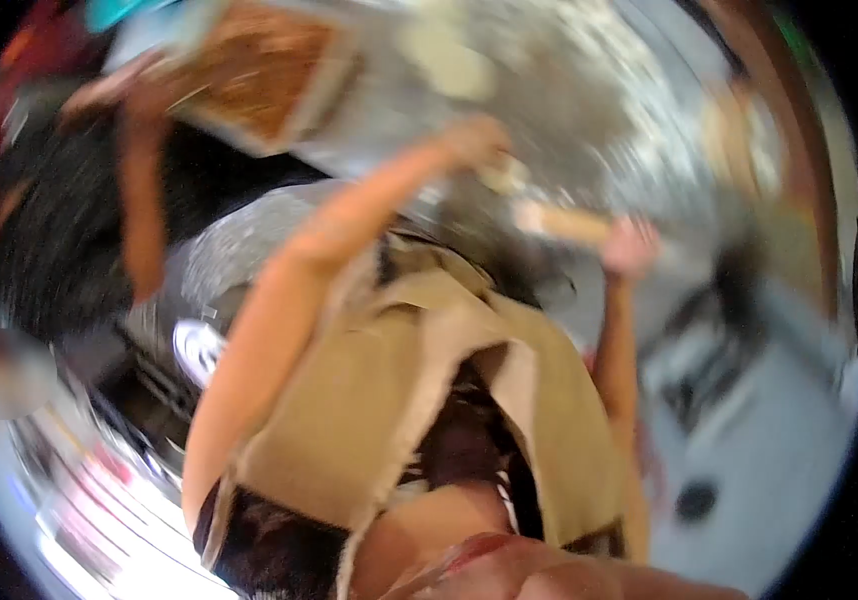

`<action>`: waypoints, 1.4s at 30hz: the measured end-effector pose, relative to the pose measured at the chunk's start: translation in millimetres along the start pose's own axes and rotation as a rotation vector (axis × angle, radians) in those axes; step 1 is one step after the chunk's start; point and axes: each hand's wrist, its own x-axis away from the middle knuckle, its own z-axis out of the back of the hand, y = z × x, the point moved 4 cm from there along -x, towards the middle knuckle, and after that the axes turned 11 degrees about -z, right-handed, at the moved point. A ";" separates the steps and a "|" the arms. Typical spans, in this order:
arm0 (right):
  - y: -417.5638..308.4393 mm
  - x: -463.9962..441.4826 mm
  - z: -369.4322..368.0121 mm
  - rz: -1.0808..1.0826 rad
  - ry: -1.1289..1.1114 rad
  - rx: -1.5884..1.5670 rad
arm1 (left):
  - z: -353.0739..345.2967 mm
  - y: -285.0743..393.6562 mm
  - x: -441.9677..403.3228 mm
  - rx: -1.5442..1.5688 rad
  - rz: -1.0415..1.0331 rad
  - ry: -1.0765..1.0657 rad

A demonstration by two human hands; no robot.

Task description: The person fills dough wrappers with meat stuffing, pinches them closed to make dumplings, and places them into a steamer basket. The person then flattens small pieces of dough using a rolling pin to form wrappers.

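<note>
The whole view is smeared by motion. My left hand (479,142) reaches over the near edge of a floured metal table, its fingers closed on a small pale piece of dough (502,177). To its right, my right hand (633,248) is wrapped round one end of a wooden rolling pin (569,224), which points left toward the dough piece. Farther back on the table lies a pale flattened dough piece (457,65), apart from both hands.
A tray of reddish-brown food (264,75) stands at the back left. Beside it another person's hand (144,85) and arm show, with dark clothing. White flour (614,60) covers the table's far right. A blurred beige object (739,140) lies at the right edge.
</note>
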 end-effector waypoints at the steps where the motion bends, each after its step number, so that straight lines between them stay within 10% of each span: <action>1: -12.7 -30.1 33.8 -0.106 -0.237 -0.081 | 12.9 16.5 -7.3 0.001 -0.031 -0.157; 5: -6.5 8.6 50.4 -0.314 -0.300 -0.145 | -23.7 61.8 -70.3 -0.068 -0.128 -0.388; 11: -6.8 37.5 18.2 -0.435 -0.224 0.010 | -29.8 41.7 -202.4 -0.126 0.039 0.085; 14: 4.2 35.9 10.5 -0.490 -0.217 0.024 | -34.9 31.8 -173.2 0.345 0.188 0.332; 16: -1.8 18.5 6.3 -0.534 -0.202 0.029 | -12.1 68.9 -130.6 -0.139 0.239 0.280; 22: -4.2 -10.7 -19.0 -0.704 -0.419 0.093 | -43.6 74.1 -107.8 -0.064 0.318 0.250; 24: 18.8 -46.2 -51.2 -0.792 -0.530 0.027 | -34.3 60.0 -137.2 -0.013 0.446 -0.061; 31: -22.3 -12.6 -30.1 -0.702 -0.427 0.079 | -17.6 41.5 -88.8 0.127 0.495 0.168; 38: -11.0 -37.4 -52.7 -0.584 -0.286 0.053 | -8.5 41.9 -122.7 -0.043 0.366 -0.126; 40: -33.9 -13.5 -25.7 -0.569 -0.426 0.036 | -3.2 34.7 -79.6 0.101 0.478 0.271; 42: -47.5 -6.0 -9.3 -0.544 -0.404 0.045 | -12.7 34.8 -65.2 0.184 0.469 0.237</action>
